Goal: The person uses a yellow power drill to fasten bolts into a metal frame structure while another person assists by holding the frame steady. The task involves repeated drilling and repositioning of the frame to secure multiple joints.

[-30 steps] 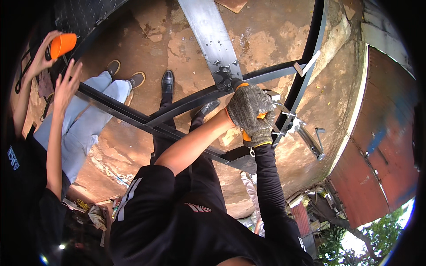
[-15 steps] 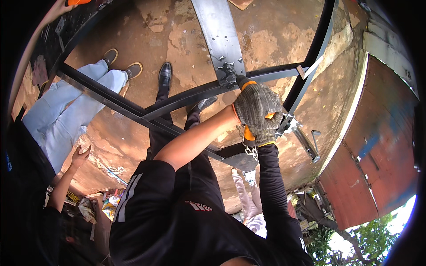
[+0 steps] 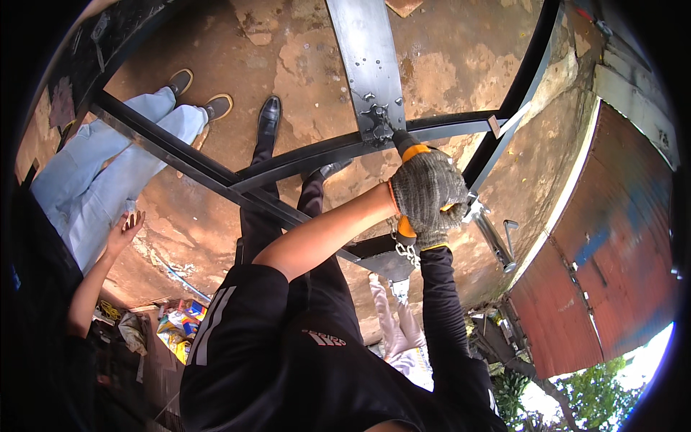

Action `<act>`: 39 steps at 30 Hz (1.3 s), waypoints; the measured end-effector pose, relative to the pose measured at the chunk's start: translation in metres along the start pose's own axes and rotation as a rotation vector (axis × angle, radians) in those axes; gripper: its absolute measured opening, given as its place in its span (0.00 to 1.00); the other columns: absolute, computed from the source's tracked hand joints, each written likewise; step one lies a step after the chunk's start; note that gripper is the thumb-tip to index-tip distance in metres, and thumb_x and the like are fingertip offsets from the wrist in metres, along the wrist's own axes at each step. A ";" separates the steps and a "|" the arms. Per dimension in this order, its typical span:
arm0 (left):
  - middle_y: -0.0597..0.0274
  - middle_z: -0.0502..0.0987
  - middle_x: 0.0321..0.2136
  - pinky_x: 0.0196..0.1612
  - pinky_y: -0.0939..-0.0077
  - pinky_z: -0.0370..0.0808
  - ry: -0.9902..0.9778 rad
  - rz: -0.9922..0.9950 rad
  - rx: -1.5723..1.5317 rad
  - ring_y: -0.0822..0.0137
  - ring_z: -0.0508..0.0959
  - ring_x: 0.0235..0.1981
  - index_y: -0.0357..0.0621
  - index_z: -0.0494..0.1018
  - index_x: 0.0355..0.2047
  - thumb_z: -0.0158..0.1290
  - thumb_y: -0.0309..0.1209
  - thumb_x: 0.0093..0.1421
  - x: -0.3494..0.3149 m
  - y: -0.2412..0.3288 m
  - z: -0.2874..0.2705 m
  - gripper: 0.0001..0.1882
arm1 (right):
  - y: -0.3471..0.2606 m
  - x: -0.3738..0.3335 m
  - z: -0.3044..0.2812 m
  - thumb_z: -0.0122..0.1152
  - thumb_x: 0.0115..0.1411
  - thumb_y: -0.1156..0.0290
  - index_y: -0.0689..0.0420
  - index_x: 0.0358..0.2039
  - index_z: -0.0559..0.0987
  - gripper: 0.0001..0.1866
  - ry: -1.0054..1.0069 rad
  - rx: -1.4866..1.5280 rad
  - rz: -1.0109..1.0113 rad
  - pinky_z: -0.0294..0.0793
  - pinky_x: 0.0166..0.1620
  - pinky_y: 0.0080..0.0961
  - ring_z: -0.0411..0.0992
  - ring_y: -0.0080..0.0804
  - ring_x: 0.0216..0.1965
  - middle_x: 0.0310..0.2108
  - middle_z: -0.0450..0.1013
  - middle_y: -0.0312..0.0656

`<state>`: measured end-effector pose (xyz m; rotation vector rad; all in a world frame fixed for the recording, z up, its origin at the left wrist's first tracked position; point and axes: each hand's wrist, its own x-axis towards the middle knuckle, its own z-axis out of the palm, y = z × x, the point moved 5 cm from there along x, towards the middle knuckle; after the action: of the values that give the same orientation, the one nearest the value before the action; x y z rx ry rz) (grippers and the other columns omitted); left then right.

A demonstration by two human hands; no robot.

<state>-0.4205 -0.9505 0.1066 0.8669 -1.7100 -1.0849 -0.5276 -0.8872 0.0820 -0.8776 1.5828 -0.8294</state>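
Note:
An orange-and-black power drill (image 3: 414,152) is gripped in both my hands, which wear grey knit gloves. My left hand (image 3: 426,183) is wrapped over the tool's body, its bare forearm crossing from the left. Just below it, my right hand (image 3: 435,236) is closed around the handle end, its arm in a black sleeve. The drill's front end points at the wet end of a flat metal plank (image 3: 366,61), where dark liquid (image 3: 378,121) is spattered. That end meets a curved black metal bar (image 3: 309,153). My gloves hide most of the drill, and the bit cannot be made out.
Black frame bars (image 3: 165,147) cross around my legs. A small chain (image 3: 408,252) hangs below the drill, near a metal jack with a crank (image 3: 495,241). At the left stands a person in light jeans (image 3: 108,169), one hand (image 3: 126,230) lowered. Rusty sheet metal (image 3: 576,259) lines the right.
The view has shifted slightly, while both my hands keep the drill at the wet plank end. The hand with an orange thing at upper left has left view. The other person's lower hand has moved up.

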 end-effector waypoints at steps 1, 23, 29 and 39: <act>0.59 0.71 0.28 0.39 0.69 0.67 -0.035 -0.012 0.003 0.60 0.70 0.33 0.46 0.71 0.27 0.50 0.34 0.41 0.000 0.002 -0.006 0.11 | 0.001 -0.001 0.001 0.60 0.46 0.73 0.57 0.51 0.58 0.32 -0.002 -0.002 0.002 0.57 0.53 0.31 0.59 0.32 0.51 0.51 0.59 0.41; 0.59 0.68 0.23 0.32 0.69 0.66 0.017 -0.011 0.001 0.60 0.69 0.27 0.47 0.67 0.21 0.49 0.33 0.39 0.004 0.007 -0.019 0.07 | -0.019 0.000 0.005 0.52 0.51 0.73 0.59 0.48 0.62 0.22 0.058 -0.156 -0.216 0.65 0.49 0.32 0.63 0.32 0.47 0.47 0.62 0.43; 0.55 0.69 0.38 0.45 0.71 0.66 -0.333 -0.097 0.010 0.63 0.69 0.41 0.42 0.67 0.38 0.43 0.32 0.53 0.001 -0.001 0.011 0.13 | -0.012 -0.004 -0.004 0.52 0.51 0.73 0.59 0.47 0.63 0.21 0.041 0.226 -0.024 0.64 0.49 0.33 0.63 0.33 0.47 0.47 0.63 0.43; 0.58 0.70 0.37 0.45 0.72 0.66 -0.103 0.015 -0.250 0.66 0.69 0.42 0.43 0.67 0.38 0.46 0.29 0.52 -0.002 -0.009 -0.002 0.12 | -0.011 0.006 -0.001 0.67 0.38 0.71 0.57 0.49 0.58 0.37 -0.056 -0.319 -0.238 0.63 0.50 0.31 0.62 0.33 0.48 0.48 0.61 0.43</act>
<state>-0.4170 -0.9524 0.0981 0.6489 -1.6175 -1.3197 -0.5277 -0.8974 0.0886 -1.3276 1.6067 -0.7187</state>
